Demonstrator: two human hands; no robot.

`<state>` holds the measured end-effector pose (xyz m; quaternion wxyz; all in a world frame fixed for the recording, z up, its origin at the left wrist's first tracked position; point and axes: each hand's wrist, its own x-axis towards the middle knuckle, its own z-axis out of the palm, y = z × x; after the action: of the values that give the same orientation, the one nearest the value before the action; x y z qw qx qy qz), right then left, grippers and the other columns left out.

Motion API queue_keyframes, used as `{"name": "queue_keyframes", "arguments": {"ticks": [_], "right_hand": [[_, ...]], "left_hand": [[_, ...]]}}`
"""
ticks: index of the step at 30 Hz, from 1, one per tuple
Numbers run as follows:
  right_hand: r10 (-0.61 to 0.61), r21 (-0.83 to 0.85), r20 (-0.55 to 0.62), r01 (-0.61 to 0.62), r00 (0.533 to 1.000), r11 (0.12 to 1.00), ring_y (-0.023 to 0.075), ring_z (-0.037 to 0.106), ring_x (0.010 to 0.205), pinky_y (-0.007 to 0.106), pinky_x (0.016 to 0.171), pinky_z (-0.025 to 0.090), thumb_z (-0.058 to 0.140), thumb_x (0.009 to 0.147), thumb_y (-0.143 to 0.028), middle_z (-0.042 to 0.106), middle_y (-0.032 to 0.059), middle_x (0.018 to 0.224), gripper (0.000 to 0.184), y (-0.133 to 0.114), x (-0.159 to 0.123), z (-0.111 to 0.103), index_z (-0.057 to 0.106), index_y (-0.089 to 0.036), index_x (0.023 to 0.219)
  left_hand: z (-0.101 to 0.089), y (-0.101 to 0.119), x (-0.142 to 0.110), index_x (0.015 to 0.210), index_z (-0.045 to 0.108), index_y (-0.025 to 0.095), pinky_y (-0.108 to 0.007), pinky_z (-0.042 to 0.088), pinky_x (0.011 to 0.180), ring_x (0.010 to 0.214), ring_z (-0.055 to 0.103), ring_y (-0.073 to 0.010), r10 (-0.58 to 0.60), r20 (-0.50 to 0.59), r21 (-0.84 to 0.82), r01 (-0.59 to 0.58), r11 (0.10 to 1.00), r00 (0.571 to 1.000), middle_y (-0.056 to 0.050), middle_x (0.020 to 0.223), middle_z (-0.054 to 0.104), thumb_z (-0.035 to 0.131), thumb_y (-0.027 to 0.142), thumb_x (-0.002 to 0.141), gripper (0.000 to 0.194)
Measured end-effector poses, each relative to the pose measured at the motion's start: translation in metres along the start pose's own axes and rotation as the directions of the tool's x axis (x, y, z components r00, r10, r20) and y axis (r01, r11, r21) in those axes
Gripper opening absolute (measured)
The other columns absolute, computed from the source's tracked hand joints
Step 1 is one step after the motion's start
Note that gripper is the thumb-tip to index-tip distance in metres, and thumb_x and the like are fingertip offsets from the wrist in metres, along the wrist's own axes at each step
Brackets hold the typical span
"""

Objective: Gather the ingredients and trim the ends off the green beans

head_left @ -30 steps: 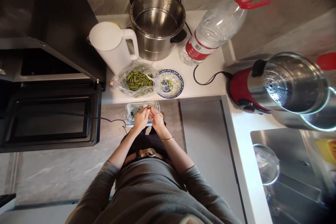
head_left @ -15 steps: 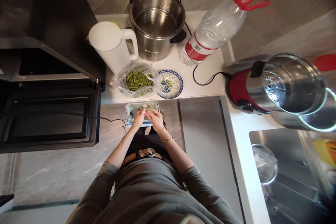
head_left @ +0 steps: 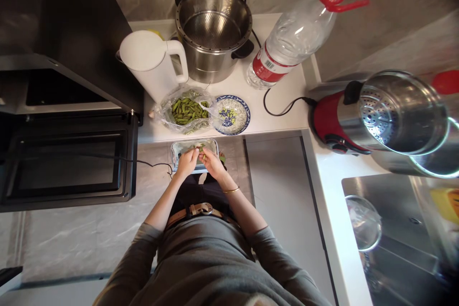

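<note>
My left hand (head_left: 187, 162) and my right hand (head_left: 213, 162) meet just below the counter edge, fingers pinched together on a small green pod (head_left: 201, 149). They hover over a clear rectangular container (head_left: 176, 149) that sits low in front of me. On the white counter (head_left: 287, 91) above it lies a clear plastic bag of green pods (head_left: 186, 111), and beside that a blue patterned plate (head_left: 233, 114) with a few pale beans.
A white jug (head_left: 150, 62), a steel pot (head_left: 214, 28) and a large water bottle (head_left: 297, 33) stand at the back of the counter. A red and steel appliance (head_left: 376, 119) sits right, above a sink (head_left: 394, 229). A black oven (head_left: 64, 153) with a trailing cable fills the left.
Both hands stayed over the container. The fingers shifted slightly around the pod, with the right hand easing a little downward.
</note>
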<state>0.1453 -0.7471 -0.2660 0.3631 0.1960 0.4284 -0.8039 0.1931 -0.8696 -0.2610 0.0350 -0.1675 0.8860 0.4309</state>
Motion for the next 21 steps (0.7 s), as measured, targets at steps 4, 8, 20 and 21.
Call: {"name": "queue_keyframes", "arguments": {"ticks": [4, 8, 20, 21], "right_hand": [[-0.115, -0.105, -0.001, 0.114, 0.993, 0.988, 0.009, 0.049, 0.059, 0.023, 0.064, 0.045, 0.082, 0.064, -0.038, 0.06, -0.0048, 0.062, 0.021, 0.005, 0.001, 0.001, 0.069, -0.021, 0.063], [-0.217, -0.201, 0.001, 0.212, 0.976, 0.956, 0.0106, 0.046, 0.059, 0.026, 0.065, 0.041, 0.081, 0.064, -0.045, 0.052, -0.0055, 0.055, 0.033, 0.012, 0.002, 0.001, 0.06, -0.022, 0.053], [-0.197, -0.096, -0.134, 0.185, 0.971, 0.978, 0.0125, 0.046, 0.058, 0.027, 0.06, 0.041, 0.075, 0.061, -0.036, 0.056, -0.0046, 0.055, 0.024, 0.018, 0.005, 0.004, 0.056, -0.023, 0.055], [-0.205, -0.1, -0.14, 0.192, 0.969, 0.976, 0.0125, 0.046, 0.058, 0.027, 0.06, 0.041, 0.075, 0.062, -0.036, 0.056, -0.0046, 0.055, 0.024, 0.019, 0.005, 0.004, 0.056, -0.023, 0.055]], "left_hand": [[0.003, 0.003, 0.001, 0.059, 0.051, 0.02, -0.025, 0.042, 0.063, 0.059, 0.053, -0.0138, -0.104, -0.004, -0.21, 0.101, 0.972, 0.995, 0.0, 0.057, 0.055, 0.044, 0.046, 0.095, 0.045], [0.008, 0.008, 0.006, 0.051, 0.03, 0.022, -0.023, 0.029, 0.047, 0.042, 0.027, -0.0078, -0.264, 0.223, -0.582, 0.346, 0.736, 0.938, 0.006, 0.046, 0.028, 0.04, 0.062, 0.092, 0.059], [0.01, 0.016, -0.007, 0.097, 0.063, 0.018, -0.028, 0.043, 0.066, 0.084, 0.067, -0.0231, 0.025, -0.013, 0.425, -0.017, 0.905, 1.0, -0.013, 0.1, 0.069, 0.038, 0.036, 0.1, 0.031], [0.01, 0.017, -0.007, 0.097, 0.063, 0.018, -0.028, 0.043, 0.066, 0.085, 0.067, -0.0234, 0.027, -0.009, 0.449, -0.02, 0.893, 1.0, -0.014, 0.101, 0.069, 0.037, 0.035, 0.1, 0.031]]}}
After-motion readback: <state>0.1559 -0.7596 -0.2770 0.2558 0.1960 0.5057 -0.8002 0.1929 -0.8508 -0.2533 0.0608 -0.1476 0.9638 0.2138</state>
